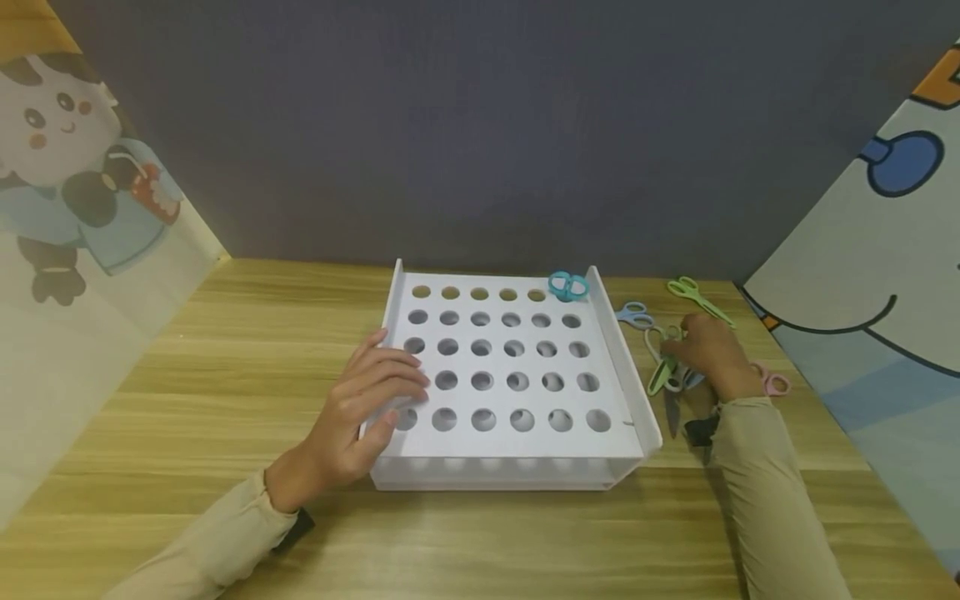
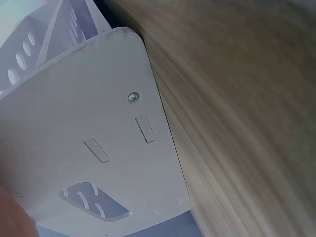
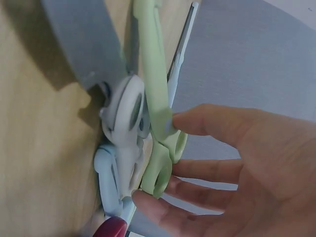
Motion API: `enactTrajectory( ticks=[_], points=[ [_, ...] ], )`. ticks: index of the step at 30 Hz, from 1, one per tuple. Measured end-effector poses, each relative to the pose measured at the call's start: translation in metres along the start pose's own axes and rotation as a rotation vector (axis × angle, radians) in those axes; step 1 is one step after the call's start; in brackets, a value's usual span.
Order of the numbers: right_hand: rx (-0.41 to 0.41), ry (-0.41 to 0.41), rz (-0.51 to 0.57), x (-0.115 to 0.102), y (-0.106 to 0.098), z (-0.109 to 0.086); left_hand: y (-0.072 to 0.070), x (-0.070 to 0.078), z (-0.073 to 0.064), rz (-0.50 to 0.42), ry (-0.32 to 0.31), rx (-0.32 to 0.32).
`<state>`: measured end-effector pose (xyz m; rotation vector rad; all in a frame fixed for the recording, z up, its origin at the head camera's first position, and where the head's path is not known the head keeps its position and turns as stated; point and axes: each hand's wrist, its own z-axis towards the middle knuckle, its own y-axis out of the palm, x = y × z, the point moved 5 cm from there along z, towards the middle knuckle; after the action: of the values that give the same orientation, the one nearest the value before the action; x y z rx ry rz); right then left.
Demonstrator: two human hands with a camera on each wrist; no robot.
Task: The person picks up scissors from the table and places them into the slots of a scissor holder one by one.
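Right hand (image 1: 711, 350) pinches green scissors (image 3: 156, 74) right of the rack (image 1: 502, 444), tips toward the person; left hand (image 1: 349, 421), fingers extended, rests on it.

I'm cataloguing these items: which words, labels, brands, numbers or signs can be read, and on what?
None can be read on the white rack, the green scissors in the right hand, or the left wall's cartoon.
A dark mark near the rack's front right corner is too small to read.
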<state>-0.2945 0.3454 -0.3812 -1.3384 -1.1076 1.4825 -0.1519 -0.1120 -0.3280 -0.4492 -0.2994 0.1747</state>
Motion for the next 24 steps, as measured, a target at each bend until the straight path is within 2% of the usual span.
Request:
enactTrajectory(
  ticks=[10,19,24],
  points=[
    [0.026,0.011,0.019,-0.002,-0.006,-0.001,0.0,0.001,0.0,-0.004,0.006,0.005],
    [0.142,-0.037,0.018,-0.008,-0.015,-0.002,0.0,0.001,0.0,-0.01,0.011,0.006],
    [0.158,-0.047,0.021,-0.014,-0.02,-0.003,0.0,0.001,0.0,-0.007,0.01,0.006]
  ],
)
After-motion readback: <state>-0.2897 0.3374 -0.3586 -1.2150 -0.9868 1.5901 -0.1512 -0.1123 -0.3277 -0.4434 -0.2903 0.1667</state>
